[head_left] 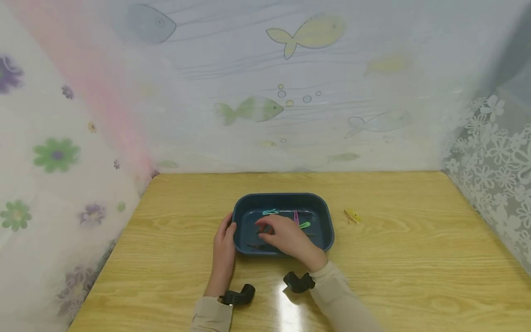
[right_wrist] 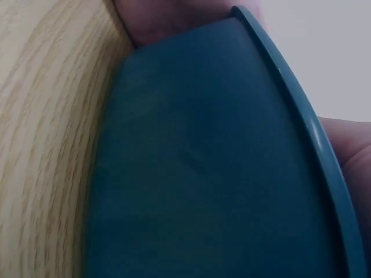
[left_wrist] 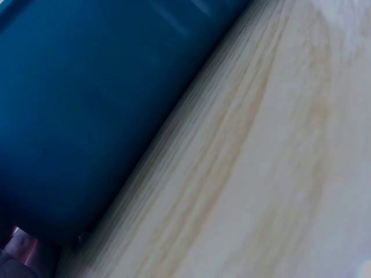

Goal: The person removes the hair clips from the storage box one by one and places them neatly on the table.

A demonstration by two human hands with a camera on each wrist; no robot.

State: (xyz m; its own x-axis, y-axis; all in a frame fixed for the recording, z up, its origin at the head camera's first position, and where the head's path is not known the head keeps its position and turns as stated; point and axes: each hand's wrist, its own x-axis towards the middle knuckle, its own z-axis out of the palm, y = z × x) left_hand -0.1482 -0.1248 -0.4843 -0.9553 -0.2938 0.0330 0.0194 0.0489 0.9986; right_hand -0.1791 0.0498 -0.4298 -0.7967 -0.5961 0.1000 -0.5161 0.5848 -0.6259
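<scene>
Blue tray [head_left: 283,201] lies lengthwise left to right on the table [head_left: 398,258]

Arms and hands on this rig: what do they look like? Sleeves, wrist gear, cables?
Left hand and right hand: ungloved. Plain beige sleeves. Each wrist carries a black, elbow-shaped unit. No cables or readable markings visible.
</scene>
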